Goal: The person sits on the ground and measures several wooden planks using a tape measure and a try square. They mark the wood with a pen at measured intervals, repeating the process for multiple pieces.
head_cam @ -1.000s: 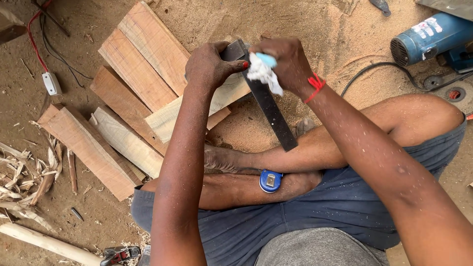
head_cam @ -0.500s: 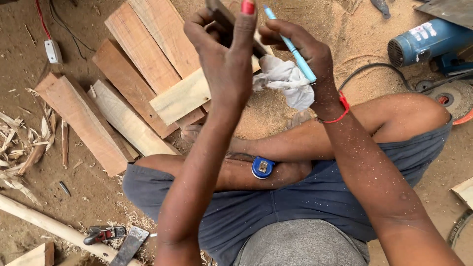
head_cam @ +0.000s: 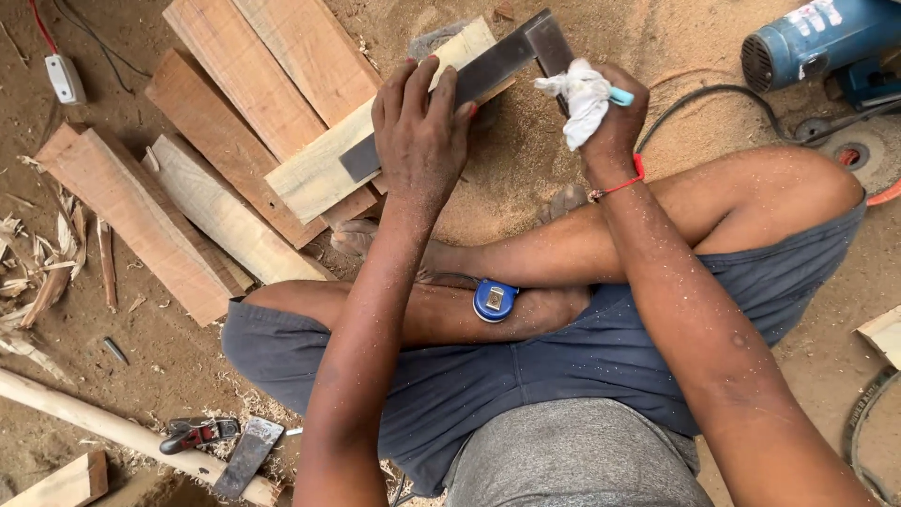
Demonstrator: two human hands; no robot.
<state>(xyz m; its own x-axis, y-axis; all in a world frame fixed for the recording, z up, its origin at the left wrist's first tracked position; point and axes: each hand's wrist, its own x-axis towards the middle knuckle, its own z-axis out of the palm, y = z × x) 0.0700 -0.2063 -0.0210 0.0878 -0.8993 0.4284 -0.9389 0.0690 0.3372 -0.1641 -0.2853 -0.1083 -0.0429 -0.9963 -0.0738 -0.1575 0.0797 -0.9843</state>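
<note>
I sit cross-legged on a sawdust floor. A metal try square lies across a pale wooden board, its dark stock at the upper right. My left hand presses flat on the square's blade, fingers spread. My right hand is closed around a white cloth and a light blue pen, right beside the square's stock. A blue tape measure rests on my crossed legs.
Several reddish wooden boards lie at the upper left. A blue power tool with a black cord sits at the upper right. A hammer-like tool, a wooden pole and wood shavings lie at the lower left.
Both hands came down from a raised position. The try square now lies flat on the pale board under my left hand, and my right hand moved to the square's stock.
</note>
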